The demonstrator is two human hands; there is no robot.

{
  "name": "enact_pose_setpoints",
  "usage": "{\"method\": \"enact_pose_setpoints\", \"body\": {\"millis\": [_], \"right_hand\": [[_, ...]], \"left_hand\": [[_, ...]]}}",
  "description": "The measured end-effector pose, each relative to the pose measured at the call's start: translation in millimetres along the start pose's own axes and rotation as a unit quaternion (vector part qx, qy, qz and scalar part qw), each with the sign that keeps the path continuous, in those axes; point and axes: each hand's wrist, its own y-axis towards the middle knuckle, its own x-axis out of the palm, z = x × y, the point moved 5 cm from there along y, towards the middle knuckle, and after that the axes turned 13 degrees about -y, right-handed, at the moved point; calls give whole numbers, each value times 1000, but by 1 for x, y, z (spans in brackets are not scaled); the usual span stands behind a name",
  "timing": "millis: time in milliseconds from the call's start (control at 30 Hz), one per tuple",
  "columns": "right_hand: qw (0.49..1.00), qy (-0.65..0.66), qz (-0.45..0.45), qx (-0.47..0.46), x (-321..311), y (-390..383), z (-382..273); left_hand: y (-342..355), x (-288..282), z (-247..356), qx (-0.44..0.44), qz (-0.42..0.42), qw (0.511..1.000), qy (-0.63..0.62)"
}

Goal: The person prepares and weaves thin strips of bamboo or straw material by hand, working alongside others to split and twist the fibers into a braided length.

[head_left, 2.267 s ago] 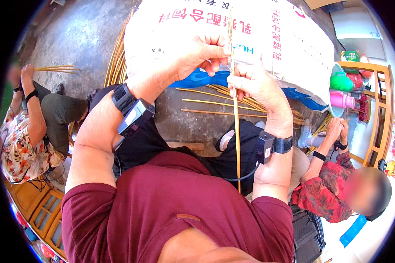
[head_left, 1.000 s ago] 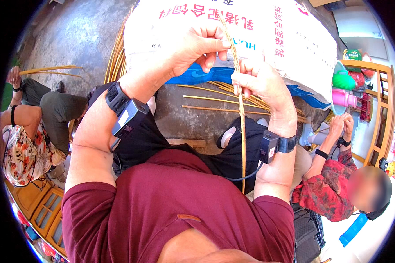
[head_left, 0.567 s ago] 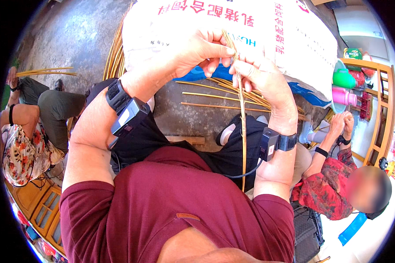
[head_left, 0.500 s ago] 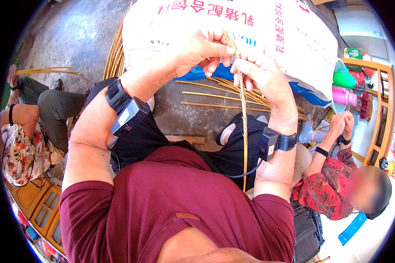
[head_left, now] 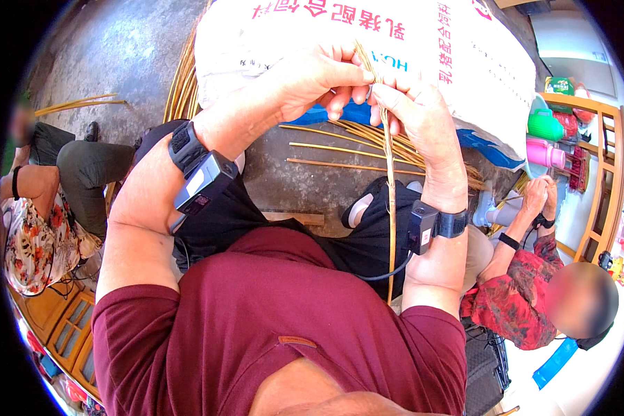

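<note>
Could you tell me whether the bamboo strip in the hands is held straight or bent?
Straight: the bamboo strip runs from both hands' fingertips down past the right wrist.

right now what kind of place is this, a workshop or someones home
Probably an informal home or yard workshop for bamboo weaving. Thin bamboo strips lie loose on a bare concrete floor, a co-worker sits working alongside, and a wooden shelf holds household containers.

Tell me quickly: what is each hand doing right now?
Left hand: closed, pinching the top of the bamboo strip.
Right hand: closed on the same strip just below.
</note>
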Motion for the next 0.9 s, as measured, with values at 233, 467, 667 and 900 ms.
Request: {"method": "enact_pose_setpoints", "body": {"millis": [233,467,667,900], "right_hand": [[997,30,65,-37,-2,3,-6],[991,49,115,-48,-4,5,-4],[991,74,106,-23,2,7,1],[989,20,145,-11,-4,-2,-1]], "left_hand": [[2,4,3,47,13,997,-58],[4,3,4,77,-4,994,-79],[5,1,3,76,-11,997,-32],[2,3,0,52,6,998,-29]]}}
